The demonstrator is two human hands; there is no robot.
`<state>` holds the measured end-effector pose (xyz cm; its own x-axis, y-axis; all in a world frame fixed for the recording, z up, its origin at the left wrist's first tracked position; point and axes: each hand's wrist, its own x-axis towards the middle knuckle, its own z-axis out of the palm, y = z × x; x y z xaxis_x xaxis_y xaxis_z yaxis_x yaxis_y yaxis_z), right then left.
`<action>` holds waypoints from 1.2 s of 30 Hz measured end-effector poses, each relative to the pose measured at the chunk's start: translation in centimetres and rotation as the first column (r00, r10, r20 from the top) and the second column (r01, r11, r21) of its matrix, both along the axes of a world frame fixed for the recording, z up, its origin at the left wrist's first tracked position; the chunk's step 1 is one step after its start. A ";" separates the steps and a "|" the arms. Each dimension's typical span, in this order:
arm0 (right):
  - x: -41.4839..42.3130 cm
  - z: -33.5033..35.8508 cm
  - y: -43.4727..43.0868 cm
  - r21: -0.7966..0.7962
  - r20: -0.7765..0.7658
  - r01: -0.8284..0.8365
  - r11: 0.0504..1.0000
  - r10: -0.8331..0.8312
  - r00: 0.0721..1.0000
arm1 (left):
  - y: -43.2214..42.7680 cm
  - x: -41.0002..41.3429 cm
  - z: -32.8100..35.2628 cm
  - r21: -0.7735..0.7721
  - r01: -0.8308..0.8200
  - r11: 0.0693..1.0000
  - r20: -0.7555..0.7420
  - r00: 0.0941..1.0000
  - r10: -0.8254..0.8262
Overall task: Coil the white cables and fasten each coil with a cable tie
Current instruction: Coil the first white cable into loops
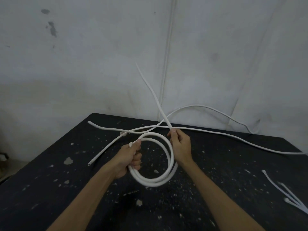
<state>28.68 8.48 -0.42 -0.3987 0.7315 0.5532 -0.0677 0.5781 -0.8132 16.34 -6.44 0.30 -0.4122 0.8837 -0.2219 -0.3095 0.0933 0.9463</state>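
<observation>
Mid-coil at a black, speckled table [216, 189]: a person's left hand [131, 158] is curled tight round a small coil [150, 181] of white cable, gripping the loop's left side. The right hand [180, 147], just across the loop, pinches the free tail [154, 95], which rises up & away above its fingers. Two more white cables [216, 131] lie crossed just beyond both hands; cable ties [281, 190] lie well to the right of the right forearm. The next turn prob. goes best w/ the right hand sliding out along the tail, laying each loop the same size into the left grip, letting twist run out, and the left hand holding firm till a tie's on.
</observation>
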 end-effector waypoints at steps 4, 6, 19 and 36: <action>0.4 -1.1 0.3 -0.148 -0.029 -0.142 0.979 0.139 0.990 | -0.1 0.5 0.2 -0.026 0.003 1.000 -0.077 0.997 -0.005; 0.8 -1.2 0.4 -0.203 -0.003 -0.231 0.952 0.235 0.972 | -0.1 0.7 0.0 -0.040 0.003 0.999 -0.095 0.995 -0.007; 1.7 0.8 0.3 0.048 0.459 -0.249 0.967 0.200 0.865 | -0.3 0.9 -1.5 -0.013 -0.067 0.998 -0.110 0.992 0.065; -2.9 6.2 0.7 -0.239 0.251 -0.059 0.969 0.121 0.960 | -0.8 2.9 -0.5 0.061 0.267 0.962 -0.460 0.863 -0.210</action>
